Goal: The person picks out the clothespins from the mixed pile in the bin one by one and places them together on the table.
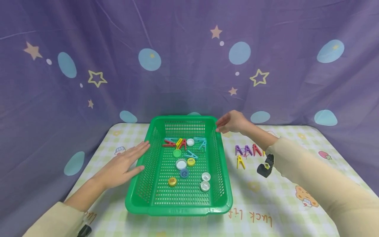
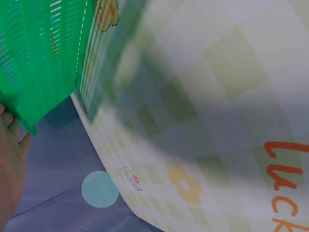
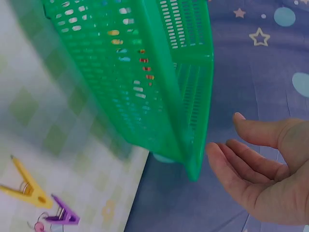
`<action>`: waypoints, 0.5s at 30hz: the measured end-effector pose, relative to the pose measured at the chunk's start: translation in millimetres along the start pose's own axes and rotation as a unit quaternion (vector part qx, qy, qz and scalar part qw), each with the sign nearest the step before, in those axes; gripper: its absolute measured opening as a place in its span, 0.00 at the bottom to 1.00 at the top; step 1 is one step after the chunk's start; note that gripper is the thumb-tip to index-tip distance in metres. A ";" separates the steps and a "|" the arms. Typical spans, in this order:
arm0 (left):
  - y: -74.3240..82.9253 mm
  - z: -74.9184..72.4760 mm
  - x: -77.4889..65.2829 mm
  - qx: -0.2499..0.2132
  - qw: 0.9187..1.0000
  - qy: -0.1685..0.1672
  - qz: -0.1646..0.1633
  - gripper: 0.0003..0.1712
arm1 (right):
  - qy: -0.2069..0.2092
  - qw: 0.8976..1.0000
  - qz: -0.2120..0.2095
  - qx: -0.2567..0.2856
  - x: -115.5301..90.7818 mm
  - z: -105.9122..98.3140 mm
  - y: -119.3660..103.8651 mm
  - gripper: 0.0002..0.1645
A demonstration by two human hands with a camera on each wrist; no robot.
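Note:
A green plastic basket [image 1: 179, 210] with perforated walls holds bottle caps and clothespins. My left hand [image 1: 122, 166] is at its left rim, fingers straight and thumb spread apart from them. In the left wrist view, those fingertips overlap the basket's edge. Near the far right corner is my right hand [image 1: 232, 121], its fingers loosely bent. The right wrist view shows its fingertips [image 3: 212, 151] close to the green rim, with nothing between thumb and fingers. Inside the basket, red, yellow and blue clothespins [image 1: 191, 154] lie toward the back, and white, yellow, green and blue caps [image 1: 184, 173] lie farther forward.
Right of the basket, several clothespins lie on the checked tablecloth [image 1: 251, 204], including a yellow clothespin [image 1: 240, 162] and a purple clothespin [image 1: 238, 150]. A purple curtain [image 1: 189, 82] with stars hangs behind the table.

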State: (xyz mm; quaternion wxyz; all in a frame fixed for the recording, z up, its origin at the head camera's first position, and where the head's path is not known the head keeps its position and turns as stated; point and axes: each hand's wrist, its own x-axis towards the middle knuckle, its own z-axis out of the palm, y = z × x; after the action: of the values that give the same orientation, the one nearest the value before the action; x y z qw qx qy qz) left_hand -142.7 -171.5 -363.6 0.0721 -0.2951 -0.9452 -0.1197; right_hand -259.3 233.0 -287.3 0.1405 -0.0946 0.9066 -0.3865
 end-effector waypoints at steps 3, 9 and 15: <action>0.0 0.8 -0.3 0.002 1.000 0.000 0.000 0.40 | -0.004 1.000 0.000 -0.001 2.3 6.6 -7.3 0.20; -0.4 0.9 -0.5 0.001 1.000 0.000 0.000 0.40 | -0.019 0.999 -0.013 -0.024 7.7 19.5 -20.3 0.20; -0.7 0.9 0.1 0.000 1.000 0.001 0.005 0.40 | -0.055 0.998 -0.007 -0.015 16.0 28.4 -31.8 0.21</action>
State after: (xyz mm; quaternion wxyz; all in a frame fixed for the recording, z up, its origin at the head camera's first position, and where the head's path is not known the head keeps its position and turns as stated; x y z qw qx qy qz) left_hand -143.2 -171.8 -364.6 0.0740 -0.2998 -0.9435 -0.1202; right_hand -263.1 187.6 -285.9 0.1861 -0.1239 0.9026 -0.3678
